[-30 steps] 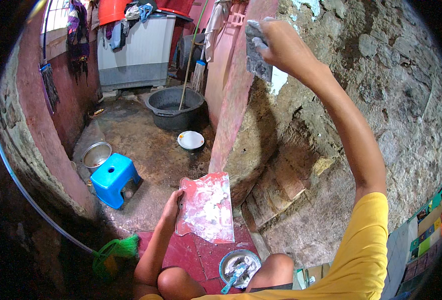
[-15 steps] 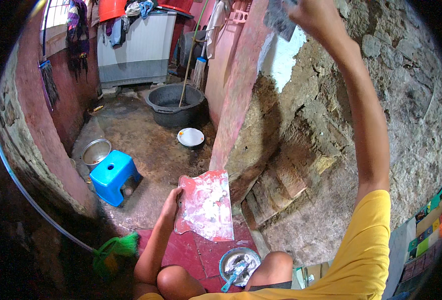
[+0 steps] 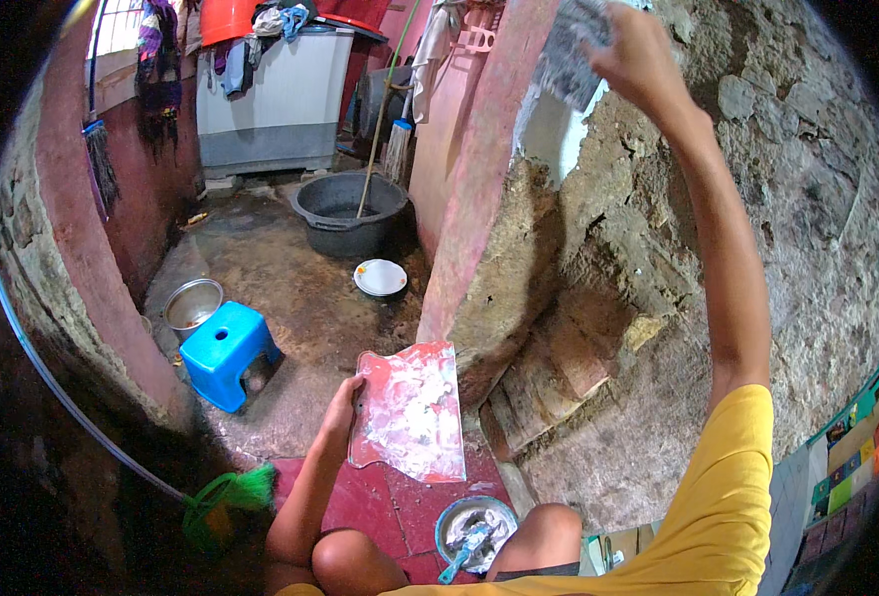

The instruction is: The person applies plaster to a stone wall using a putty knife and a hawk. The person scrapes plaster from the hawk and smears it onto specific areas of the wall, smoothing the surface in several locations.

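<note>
The right hand [image 3: 638, 55] presses a trowel [image 3: 571, 50] in a closed grip high on the far rough wall [image 3: 757, 199], while the left hand [image 3: 342, 407] grips the smeared red board [image 3: 410, 412] near the knees, which risks tilting and shedding plaster.

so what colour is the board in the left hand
Red, smeared with whitish-grey plaster; the board held by the left hand shows best in the head view.
</note>
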Tool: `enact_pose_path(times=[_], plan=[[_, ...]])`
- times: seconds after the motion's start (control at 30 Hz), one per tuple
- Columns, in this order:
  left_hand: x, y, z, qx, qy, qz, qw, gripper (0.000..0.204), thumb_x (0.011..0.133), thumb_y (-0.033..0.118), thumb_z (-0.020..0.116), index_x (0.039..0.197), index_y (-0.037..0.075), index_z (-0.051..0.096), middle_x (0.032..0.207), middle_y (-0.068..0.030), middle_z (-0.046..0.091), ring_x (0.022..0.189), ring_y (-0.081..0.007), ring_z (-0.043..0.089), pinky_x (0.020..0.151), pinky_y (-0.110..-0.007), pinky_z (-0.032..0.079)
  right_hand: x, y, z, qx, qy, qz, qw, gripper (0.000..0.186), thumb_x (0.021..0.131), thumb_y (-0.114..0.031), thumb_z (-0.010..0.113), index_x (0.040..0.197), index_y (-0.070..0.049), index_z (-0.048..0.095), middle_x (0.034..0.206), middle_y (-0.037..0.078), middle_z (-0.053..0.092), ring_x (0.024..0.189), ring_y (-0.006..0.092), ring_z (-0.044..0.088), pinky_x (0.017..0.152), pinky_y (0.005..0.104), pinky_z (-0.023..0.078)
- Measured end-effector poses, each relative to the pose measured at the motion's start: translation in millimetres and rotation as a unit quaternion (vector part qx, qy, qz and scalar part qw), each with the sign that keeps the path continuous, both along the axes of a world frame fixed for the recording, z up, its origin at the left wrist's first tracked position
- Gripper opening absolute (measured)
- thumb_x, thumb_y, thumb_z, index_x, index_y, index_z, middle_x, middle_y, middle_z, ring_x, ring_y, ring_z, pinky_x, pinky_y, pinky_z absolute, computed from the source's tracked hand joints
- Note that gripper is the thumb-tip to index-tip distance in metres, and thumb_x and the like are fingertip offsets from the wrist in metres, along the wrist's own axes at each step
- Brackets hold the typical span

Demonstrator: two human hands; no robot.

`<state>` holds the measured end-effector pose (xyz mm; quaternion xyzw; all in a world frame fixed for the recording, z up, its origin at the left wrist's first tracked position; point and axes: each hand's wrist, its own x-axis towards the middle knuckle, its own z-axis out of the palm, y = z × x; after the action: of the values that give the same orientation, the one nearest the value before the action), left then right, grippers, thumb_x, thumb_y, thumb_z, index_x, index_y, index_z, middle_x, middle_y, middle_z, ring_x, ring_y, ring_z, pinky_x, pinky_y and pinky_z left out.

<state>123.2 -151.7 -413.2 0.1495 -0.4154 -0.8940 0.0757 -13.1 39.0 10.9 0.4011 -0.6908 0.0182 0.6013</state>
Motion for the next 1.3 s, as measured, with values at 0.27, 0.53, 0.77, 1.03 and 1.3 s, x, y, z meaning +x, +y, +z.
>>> enact_pose_path(times=[0.27, 0.53, 0.77, 1.03, 1.3], plan=[[5, -1, 3, 0.001, 0.007, -0.010, 1.000, 0.026, 0.078, 0.028, 0.045, 0.082, 0.004, 0.055, 0.076, -0.0018, 0.055, 0.063, -0.0116, 0.050, 0.061, -0.023, 0.040, -13, -10, -30, 0.048, -0.071, 0.091, 0.992, 0.023, 0.067, -0.018, 0.059, 0.081, 0.000, 0.057, 0.070, 0.022, 0.055, 0.066, 0.0375, 0.053, 0.060, 0.0422, 0.042], [3, -5, -6, 0.028, 0.013, -0.023, 0.999, 0.029, 0.079, 0.027, 0.043, 0.087, 0.002, 0.054, 0.080, -0.0052, 0.056, 0.066, -0.0143, 0.053, 0.064, -0.025, 0.043, -21, -2, -16, 0.053, -0.042, 0.028, 0.997, 0.025, 0.070, -0.016, 0.056, 0.087, 0.003, 0.055, 0.078, 0.020, 0.057, 0.072, 0.0315, 0.056, 0.065, 0.0377, 0.043], [-3, -3, -2, 0.014, 0.014, -0.040, 0.999, 0.030, 0.079, 0.026, 0.041, 0.092, 0.001, 0.053, 0.087, -0.0075, 0.056, 0.075, -0.0160, 0.054, 0.072, -0.028, 0.042, 29, 1, 18, -0.036, 0.093, 0.150, 0.984, 0.026, 0.060, 0.002, 0.047, 0.085, 0.004, 0.054, 0.080, 0.024, 0.055, 0.077, 0.0331, 0.055, 0.067, 0.0337, 0.043], [3, -3, 8, 0.098, 0.063, -0.023, 0.993, 0.029, 0.081, 0.025, 0.040, 0.092, 0.001, 0.052, 0.085, -0.0102, 0.058, 0.073, -0.0182, 0.057, 0.070, -0.031, 0.047, 36, 8, -168, -0.074, -0.520, 0.331, 0.784, 0.034, 0.078, -0.013, 0.052, 0.109, -0.002, 0.048, 0.089, 0.004, 0.058, 0.073, 0.0063, 0.054, 0.062, 0.0194, 0.045], [23, 2, 25, 0.165, 0.059, -0.012, 0.984, 0.030, 0.082, 0.022, 0.042, 0.097, -0.003, 0.049, 0.087, -0.0127, 0.057, 0.075, -0.0195, 0.058, 0.070, -0.031, 0.049, 47, -7, -306, -0.241, -0.753, 0.415, 0.451, 0.029, 0.076, 0.002, 0.048, 0.105, 0.005, 0.048, 0.099, 0.008, 0.055, 0.087, 0.0106, 0.053, 0.075, 0.0230, 0.044]])
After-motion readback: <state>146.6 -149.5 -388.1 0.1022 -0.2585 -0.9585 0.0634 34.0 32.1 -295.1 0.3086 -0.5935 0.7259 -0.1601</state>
